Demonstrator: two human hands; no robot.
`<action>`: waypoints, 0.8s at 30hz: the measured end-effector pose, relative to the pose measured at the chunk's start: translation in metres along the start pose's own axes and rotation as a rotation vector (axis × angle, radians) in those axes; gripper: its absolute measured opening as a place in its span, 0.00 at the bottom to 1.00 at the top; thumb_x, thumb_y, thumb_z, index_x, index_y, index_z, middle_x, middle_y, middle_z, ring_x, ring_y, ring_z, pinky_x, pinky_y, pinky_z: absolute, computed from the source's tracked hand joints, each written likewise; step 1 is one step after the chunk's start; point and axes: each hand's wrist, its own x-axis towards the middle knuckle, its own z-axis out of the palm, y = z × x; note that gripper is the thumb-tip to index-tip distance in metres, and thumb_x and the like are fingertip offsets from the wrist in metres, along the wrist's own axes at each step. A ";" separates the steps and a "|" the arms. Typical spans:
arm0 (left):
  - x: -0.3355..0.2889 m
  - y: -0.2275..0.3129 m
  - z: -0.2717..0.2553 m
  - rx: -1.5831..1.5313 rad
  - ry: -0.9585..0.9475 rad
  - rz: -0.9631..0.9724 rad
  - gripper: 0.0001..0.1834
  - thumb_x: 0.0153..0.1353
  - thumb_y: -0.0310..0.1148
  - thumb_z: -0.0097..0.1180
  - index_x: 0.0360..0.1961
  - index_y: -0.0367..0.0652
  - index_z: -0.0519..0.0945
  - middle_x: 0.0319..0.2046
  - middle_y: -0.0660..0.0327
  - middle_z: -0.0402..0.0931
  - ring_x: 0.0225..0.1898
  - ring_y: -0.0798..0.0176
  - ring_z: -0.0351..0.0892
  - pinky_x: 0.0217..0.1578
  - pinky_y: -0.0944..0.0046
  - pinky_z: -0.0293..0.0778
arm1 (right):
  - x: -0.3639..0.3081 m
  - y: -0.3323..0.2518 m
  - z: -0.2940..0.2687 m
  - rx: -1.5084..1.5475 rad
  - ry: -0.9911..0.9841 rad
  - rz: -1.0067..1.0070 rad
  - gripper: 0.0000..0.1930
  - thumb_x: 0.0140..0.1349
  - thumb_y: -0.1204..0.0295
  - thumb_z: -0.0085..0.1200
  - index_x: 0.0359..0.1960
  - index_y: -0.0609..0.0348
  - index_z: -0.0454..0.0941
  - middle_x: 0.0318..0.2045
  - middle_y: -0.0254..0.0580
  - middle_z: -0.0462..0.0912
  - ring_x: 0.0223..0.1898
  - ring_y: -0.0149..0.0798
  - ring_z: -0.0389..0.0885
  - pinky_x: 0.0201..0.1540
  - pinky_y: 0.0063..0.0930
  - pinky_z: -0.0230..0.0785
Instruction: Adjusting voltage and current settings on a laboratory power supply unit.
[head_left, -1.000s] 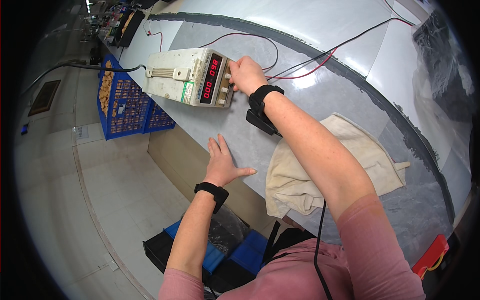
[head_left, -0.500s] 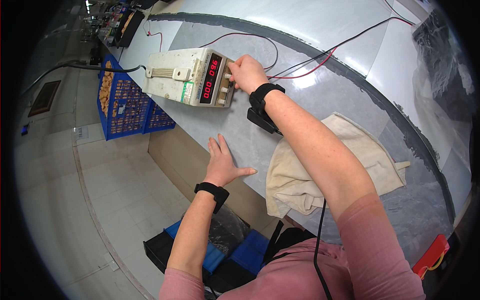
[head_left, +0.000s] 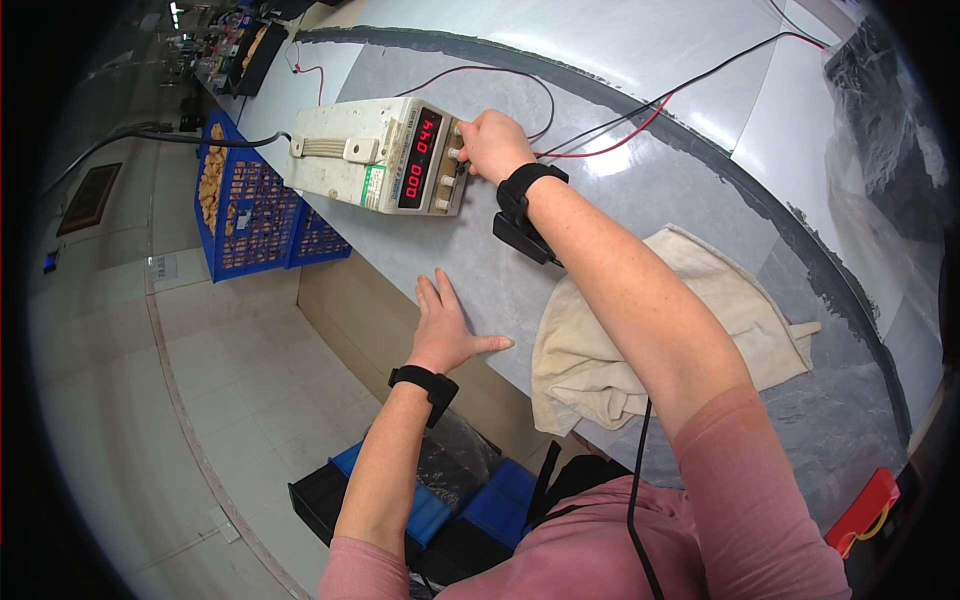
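A bench power supply with a pale, worn case and a red digital display rests at the left end of the grey table. My right hand reaches to its front panel, fingers closed at a knob near the far corner; the fingertips partly hide that knob. My left hand has its fingers spread at the table's near edge and holds nothing. Under my right forearm lies a crumpled cream cloth. Black bands circle both wrists.
Red and black leads run across the table from behind the right hand. Blue crates with tan pieces stand left of the table. Dark and blue bins sit below; clear plastic lies far right, a red object near right.
The digits on the power supply's display have changed: the upper group differs and a different reading shows. Both hands stay almost exactly where they were.
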 end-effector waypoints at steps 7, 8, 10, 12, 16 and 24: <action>0.000 0.000 0.001 -0.002 -0.009 -0.007 0.85 0.27 0.63 0.78 0.70 0.24 0.33 0.69 0.22 0.31 0.74 0.30 0.30 0.72 0.48 0.45 | -0.008 -0.009 -0.009 0.053 -0.046 0.055 0.16 0.69 0.63 0.47 0.36 0.67 0.79 0.24 0.41 0.85 0.19 0.33 0.80 0.31 0.33 0.74; -0.001 -0.004 0.002 -0.003 -0.010 -0.015 0.85 0.27 0.63 0.78 0.70 0.24 0.33 0.69 0.22 0.31 0.74 0.30 0.30 0.72 0.48 0.45 | -0.014 -0.015 -0.011 0.099 -0.103 0.097 0.16 0.69 0.63 0.47 0.36 0.67 0.79 0.24 0.41 0.85 0.20 0.33 0.80 0.31 0.32 0.74; -0.001 -0.004 0.001 -0.002 -0.007 -0.015 0.85 0.27 0.63 0.79 0.70 0.24 0.32 0.69 0.22 0.31 0.74 0.30 0.30 0.72 0.48 0.45 | -0.020 -0.022 -0.020 0.146 -0.138 0.118 0.17 0.68 0.63 0.49 0.38 0.69 0.78 0.30 0.52 0.84 0.31 0.44 0.82 0.37 0.39 0.75; -0.001 -0.001 0.000 -0.006 -0.003 -0.003 0.85 0.27 0.63 0.79 0.70 0.24 0.32 0.69 0.22 0.31 0.74 0.30 0.30 0.72 0.48 0.45 | -0.020 -0.021 -0.022 0.191 -0.164 0.140 0.18 0.66 0.62 0.51 0.40 0.72 0.76 0.36 0.63 0.83 0.42 0.55 0.84 0.44 0.45 0.75; 0.000 0.003 -0.001 0.020 -0.004 0.004 0.84 0.29 0.62 0.78 0.70 0.24 0.33 0.69 0.22 0.30 0.73 0.29 0.31 0.71 0.48 0.47 | -0.017 -0.008 -0.015 0.082 0.076 0.034 0.17 0.67 0.63 0.50 0.42 0.69 0.72 0.36 0.62 0.83 0.41 0.57 0.84 0.43 0.47 0.75; 0.000 -0.001 0.000 -0.002 0.001 0.014 0.85 0.28 0.62 0.78 0.70 0.23 0.32 0.68 0.20 0.32 0.74 0.30 0.30 0.72 0.48 0.44 | -0.044 -0.003 -0.010 0.040 -0.025 -0.023 0.14 0.64 0.63 0.54 0.41 0.64 0.74 0.36 0.55 0.84 0.41 0.56 0.83 0.45 0.47 0.74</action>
